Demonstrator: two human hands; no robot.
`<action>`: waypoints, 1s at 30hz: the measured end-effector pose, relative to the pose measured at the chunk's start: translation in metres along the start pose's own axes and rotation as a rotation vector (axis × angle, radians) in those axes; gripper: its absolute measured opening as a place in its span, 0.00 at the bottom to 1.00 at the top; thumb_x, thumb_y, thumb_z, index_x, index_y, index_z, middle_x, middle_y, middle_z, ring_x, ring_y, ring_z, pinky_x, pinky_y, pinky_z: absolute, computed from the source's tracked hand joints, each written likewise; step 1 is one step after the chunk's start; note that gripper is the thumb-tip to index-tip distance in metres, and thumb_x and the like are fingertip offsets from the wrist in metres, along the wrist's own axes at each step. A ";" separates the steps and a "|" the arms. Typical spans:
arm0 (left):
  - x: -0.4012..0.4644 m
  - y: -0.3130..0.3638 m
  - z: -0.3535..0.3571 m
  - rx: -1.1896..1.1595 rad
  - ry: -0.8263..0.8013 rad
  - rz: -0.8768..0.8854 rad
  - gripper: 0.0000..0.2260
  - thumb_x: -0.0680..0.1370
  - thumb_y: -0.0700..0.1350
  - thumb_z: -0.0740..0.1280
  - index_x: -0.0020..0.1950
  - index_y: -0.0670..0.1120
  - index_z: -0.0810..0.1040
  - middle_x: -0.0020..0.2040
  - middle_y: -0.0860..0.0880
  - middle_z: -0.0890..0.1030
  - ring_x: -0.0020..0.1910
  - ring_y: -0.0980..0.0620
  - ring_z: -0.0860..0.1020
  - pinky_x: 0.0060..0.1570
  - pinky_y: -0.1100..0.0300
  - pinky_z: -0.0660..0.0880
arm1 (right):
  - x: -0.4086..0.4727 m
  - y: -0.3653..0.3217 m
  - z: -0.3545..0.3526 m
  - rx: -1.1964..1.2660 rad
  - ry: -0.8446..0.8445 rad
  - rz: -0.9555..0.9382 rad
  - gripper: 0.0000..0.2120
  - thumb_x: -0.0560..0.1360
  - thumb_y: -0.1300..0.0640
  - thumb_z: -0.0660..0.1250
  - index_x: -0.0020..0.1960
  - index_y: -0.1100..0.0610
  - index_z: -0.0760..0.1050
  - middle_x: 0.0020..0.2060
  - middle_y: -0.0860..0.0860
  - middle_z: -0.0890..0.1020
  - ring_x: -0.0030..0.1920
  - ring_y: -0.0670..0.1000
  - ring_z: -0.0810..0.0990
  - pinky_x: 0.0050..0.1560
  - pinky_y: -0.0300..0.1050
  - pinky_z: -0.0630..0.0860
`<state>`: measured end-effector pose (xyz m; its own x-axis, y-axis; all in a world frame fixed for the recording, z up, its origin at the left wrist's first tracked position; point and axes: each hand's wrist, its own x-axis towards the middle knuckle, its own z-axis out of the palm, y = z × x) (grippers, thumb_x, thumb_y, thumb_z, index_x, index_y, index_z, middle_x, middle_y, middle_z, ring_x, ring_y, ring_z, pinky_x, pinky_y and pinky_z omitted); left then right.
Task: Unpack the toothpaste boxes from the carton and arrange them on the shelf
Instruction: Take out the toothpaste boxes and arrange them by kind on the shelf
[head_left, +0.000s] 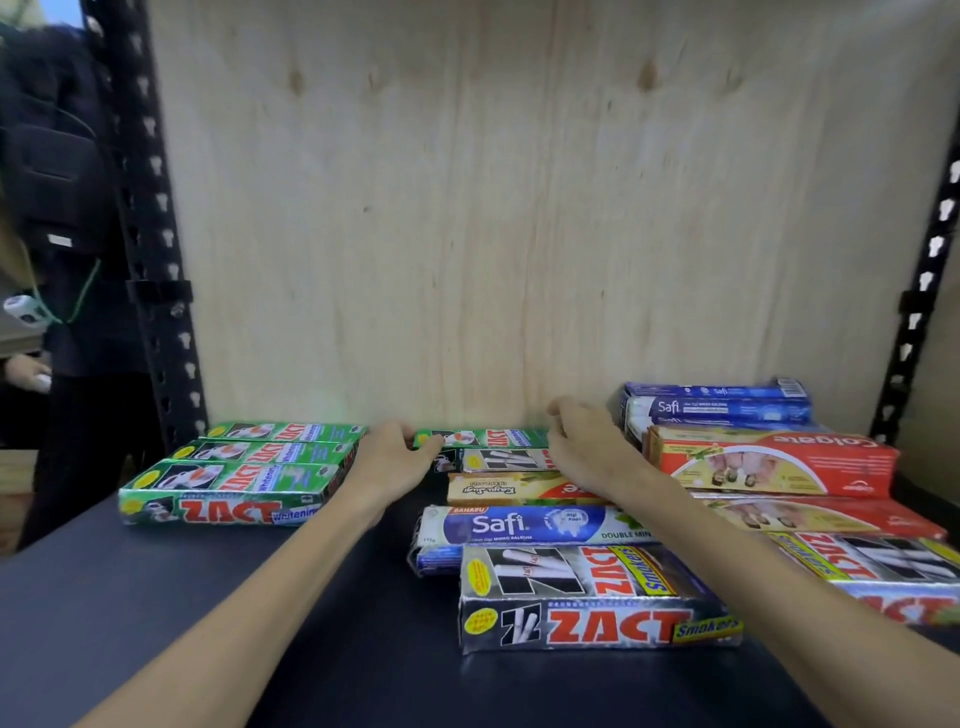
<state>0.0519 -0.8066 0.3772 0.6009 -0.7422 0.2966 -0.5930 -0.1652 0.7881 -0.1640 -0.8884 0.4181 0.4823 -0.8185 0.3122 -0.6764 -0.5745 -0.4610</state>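
both hands reach to the back of the dark shelf (156, 597). the left hand (397, 457) curls its fingers round the left end of a green zact box (488, 437) by the wood wall. the right hand (587, 447) holds the right end, but its fingertips are hidden behind the hand, so how tight is hard to tell. at 9 o'clock from that box sit three more green boxes (244, 480). at 6 o'clock lie a blue safi box (524, 525) and a silver smokers box (592, 597). at 3 o'clock a red colgate box (774, 460) is stacked with others, cut off at the edge. no carton shows.
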 end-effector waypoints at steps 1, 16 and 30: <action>-0.001 0.001 0.000 0.006 0.002 0.010 0.18 0.77 0.54 0.69 0.45 0.37 0.81 0.40 0.43 0.82 0.40 0.47 0.78 0.44 0.49 0.76 | 0.000 0.003 0.004 -0.061 0.040 0.010 0.13 0.80 0.56 0.58 0.62 0.61 0.72 0.59 0.59 0.78 0.61 0.61 0.76 0.63 0.54 0.73; -0.031 0.029 -0.019 -0.115 0.213 0.264 0.11 0.79 0.53 0.69 0.56 0.48 0.80 0.48 0.54 0.83 0.47 0.58 0.81 0.43 0.64 0.77 | -0.016 -0.011 -0.012 0.052 0.300 -0.047 0.27 0.70 0.42 0.75 0.59 0.60 0.74 0.51 0.56 0.82 0.50 0.55 0.80 0.50 0.54 0.81; -0.140 -0.017 -0.128 0.015 0.185 0.193 0.23 0.71 0.62 0.73 0.60 0.51 0.78 0.53 0.55 0.82 0.51 0.53 0.81 0.54 0.51 0.79 | -0.110 -0.082 -0.007 0.206 0.164 -0.158 0.39 0.64 0.42 0.80 0.68 0.58 0.72 0.54 0.56 0.82 0.53 0.55 0.80 0.54 0.48 0.76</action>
<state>0.0462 -0.6163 0.3916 0.5631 -0.6299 0.5350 -0.7132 -0.0434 0.6996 -0.1648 -0.7515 0.4273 0.4651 -0.7199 0.5152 -0.4653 -0.6939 -0.5495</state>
